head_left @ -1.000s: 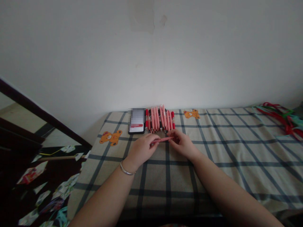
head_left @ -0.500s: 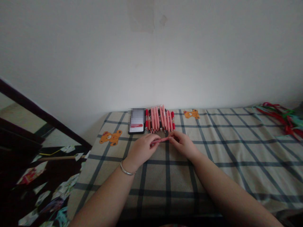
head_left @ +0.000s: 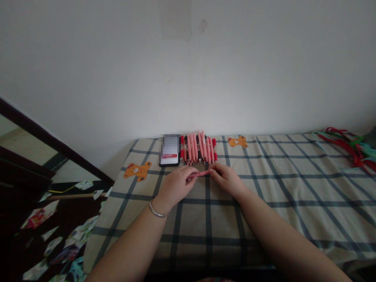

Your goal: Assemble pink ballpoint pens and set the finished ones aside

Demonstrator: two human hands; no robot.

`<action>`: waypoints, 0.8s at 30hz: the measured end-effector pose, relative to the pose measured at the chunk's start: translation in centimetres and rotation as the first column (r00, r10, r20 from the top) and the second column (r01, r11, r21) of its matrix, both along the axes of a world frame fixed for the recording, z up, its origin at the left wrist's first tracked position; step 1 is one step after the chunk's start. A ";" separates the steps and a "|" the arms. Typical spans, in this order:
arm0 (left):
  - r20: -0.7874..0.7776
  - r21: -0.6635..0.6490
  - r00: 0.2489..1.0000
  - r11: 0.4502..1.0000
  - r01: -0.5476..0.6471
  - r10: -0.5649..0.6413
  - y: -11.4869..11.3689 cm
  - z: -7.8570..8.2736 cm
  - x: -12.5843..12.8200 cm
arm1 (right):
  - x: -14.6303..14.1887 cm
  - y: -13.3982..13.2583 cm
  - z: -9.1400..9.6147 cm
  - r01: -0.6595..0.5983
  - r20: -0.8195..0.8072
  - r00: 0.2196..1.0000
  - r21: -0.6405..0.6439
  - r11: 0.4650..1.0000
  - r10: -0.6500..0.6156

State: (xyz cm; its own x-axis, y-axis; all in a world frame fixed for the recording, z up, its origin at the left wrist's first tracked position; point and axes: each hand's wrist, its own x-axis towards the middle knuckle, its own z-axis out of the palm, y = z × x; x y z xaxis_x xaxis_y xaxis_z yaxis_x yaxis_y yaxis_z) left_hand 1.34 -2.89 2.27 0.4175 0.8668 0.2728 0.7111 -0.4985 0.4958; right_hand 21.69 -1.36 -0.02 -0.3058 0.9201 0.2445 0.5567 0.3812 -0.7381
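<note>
A pink pen (head_left: 201, 174) lies crosswise between my two hands, just above the checked cloth (head_left: 282, 196). My left hand (head_left: 175, 185), with a silver bangle on the wrist, pinches the pen's left end. My right hand (head_left: 225, 178) pinches its right end with closed fingertips. Right behind my hands, several pink and red pens (head_left: 198, 148) lie side by side in a row against the wall.
A phone (head_left: 169, 150) with a lit screen lies left of the pen row. Red and green cords (head_left: 349, 147) are heaped at the far right. Paper scraps (head_left: 53, 235) litter the dark floor past the cloth's left edge. A white wall stands directly behind.
My right hand has slid a little to the left along the pen, closer to my left hand. The left hand and the pen row have stayed in place.
</note>
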 end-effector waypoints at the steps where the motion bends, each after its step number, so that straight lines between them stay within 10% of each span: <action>1: 0.000 -0.005 1.000 1.000 -0.004 0.004 0.0 0.0 0.0 | 0.0 0.0 -0.1 -0.002 -0.018 1.000 -0.005 1.000 0.002; 24: 0.005 0.012 1.000 1.000 -0.005 0.005 0.3 -0.4 -0.1 | -0.1 -0.2 0.4 0.015 0.035 0.999 -0.006 1.000 -0.015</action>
